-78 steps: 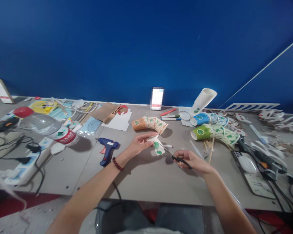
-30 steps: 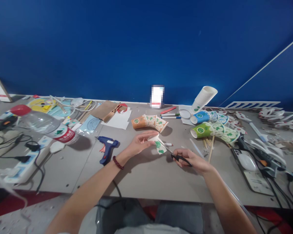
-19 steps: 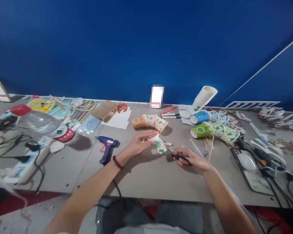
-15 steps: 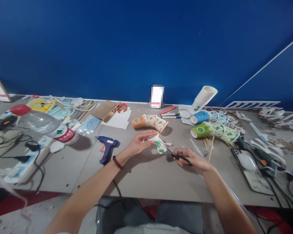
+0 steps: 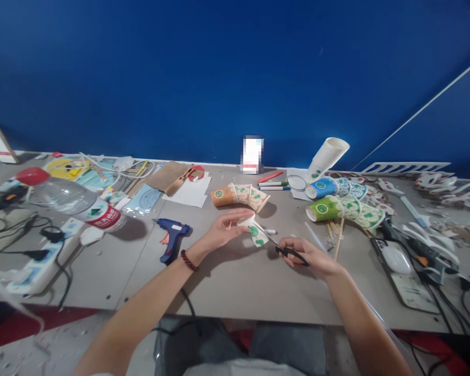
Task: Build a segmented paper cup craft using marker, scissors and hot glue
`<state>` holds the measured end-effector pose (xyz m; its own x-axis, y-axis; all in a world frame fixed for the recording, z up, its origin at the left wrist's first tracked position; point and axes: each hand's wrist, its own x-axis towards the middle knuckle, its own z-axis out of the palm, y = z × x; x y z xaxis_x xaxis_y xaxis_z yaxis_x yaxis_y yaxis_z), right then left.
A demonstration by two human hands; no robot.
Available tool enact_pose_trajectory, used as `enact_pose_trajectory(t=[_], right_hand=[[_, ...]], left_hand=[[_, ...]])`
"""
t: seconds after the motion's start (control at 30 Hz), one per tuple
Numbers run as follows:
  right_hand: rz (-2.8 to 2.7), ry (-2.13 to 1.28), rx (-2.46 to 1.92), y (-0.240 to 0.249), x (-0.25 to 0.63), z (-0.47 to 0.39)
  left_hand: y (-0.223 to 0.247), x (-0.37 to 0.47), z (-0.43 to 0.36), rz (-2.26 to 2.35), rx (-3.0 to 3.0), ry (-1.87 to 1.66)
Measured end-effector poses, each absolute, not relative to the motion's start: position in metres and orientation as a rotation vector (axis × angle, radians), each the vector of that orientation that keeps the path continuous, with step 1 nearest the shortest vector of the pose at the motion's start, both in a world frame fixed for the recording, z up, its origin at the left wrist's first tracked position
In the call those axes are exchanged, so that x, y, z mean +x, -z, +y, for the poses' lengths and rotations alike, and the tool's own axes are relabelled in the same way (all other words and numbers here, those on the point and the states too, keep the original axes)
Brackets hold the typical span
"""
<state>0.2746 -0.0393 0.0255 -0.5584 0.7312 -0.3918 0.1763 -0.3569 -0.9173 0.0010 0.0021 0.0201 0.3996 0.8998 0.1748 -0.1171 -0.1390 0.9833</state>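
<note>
Between the fingers and thumb of my left hand (image 5: 227,227) is a white paper piece with green leaf prints (image 5: 257,236), apparently part of a paper cup. My right hand (image 5: 302,254) grips the black handles of a pair of scissors (image 5: 292,255). Their blades point up and left and meet the paper's right edge. Just behind my hands lies a curved orange tube of joined paper cups (image 5: 238,195). A pen (image 5: 271,232) lies partly hidden behind the paper and blades.
A blue glue gun (image 5: 172,237) lies left, near a large plastic bottle (image 5: 82,201) and a power strip (image 5: 49,261). Green joined cups (image 5: 342,211), blue joined cups (image 5: 335,188) and a cup stack (image 5: 328,155) are on the right. A phone (image 5: 405,274) lies near the right front edge.
Hardly anything differs. My right hand and the scissors have shifted very slightly to the right; my left hand keeps its hold on the paper piece.
</note>
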Motion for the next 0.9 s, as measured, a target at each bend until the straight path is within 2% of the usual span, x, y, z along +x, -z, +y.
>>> enact_pose_trajectory(t=[0.9], right_hand=[[-1.425, -1.932, -1.246, -0.0185, 0.2784, -0.0388]], left_hand=[[-0.0197, 0.0003, 0.003, 0.746, 1.424, -1.044]])
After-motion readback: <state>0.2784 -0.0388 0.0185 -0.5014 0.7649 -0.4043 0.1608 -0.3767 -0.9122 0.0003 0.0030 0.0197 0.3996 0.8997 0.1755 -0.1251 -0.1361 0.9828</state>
